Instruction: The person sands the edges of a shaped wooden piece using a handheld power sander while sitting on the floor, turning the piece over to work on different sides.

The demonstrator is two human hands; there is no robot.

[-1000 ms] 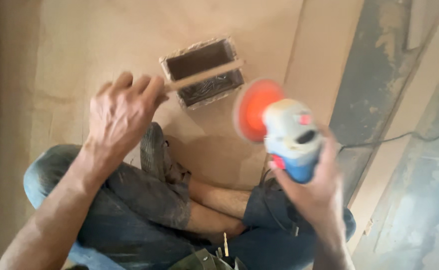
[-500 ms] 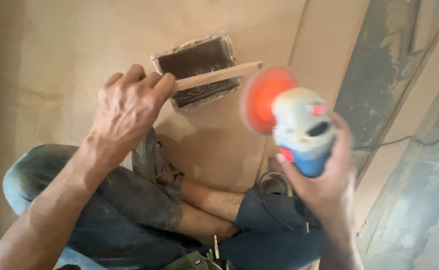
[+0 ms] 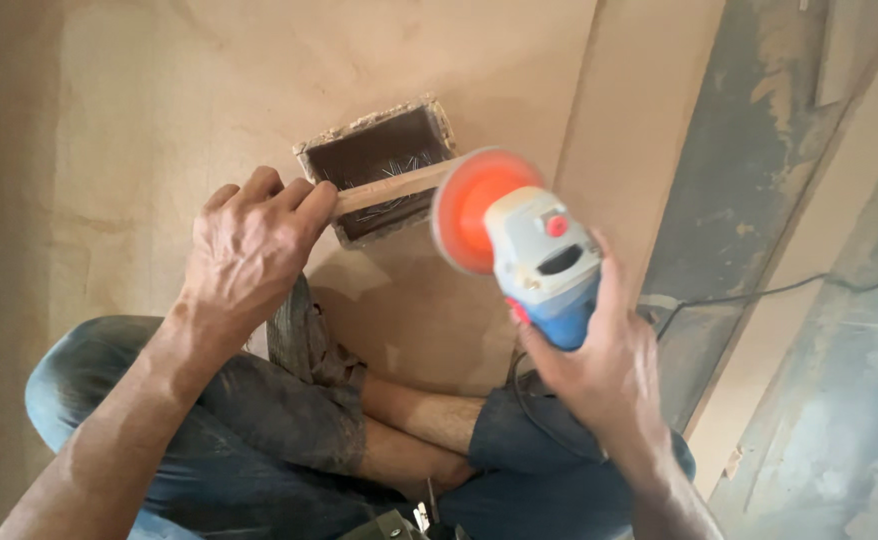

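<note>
Left hand [image 3: 249,245]: knuckles up, fingers clamped on near end of a thin wood strip [image 3: 391,187].
Strip: lies across the rectangular cutout [image 3: 379,170] in the plywood floor [image 3: 159,100].
Right hand [image 3: 599,360]: wrapped round a blue-grey grinder [image 3: 544,265], orange disc [image 3: 469,210] at strip's right end.

The left hand [image 3: 249,250] is gripping a wooden strip [image 3: 391,187] lying across a rectangular hole [image 3: 379,170] in the plywood floor [image 3: 159,120]. The right hand [image 3: 599,365] is holding a grinder [image 3: 539,255], its orange disc [image 3: 474,210] touching the strip's right end.

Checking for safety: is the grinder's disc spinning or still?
Cannot tell for sure: the orange disc looks blurred, but the whole grinder does too.
</note>
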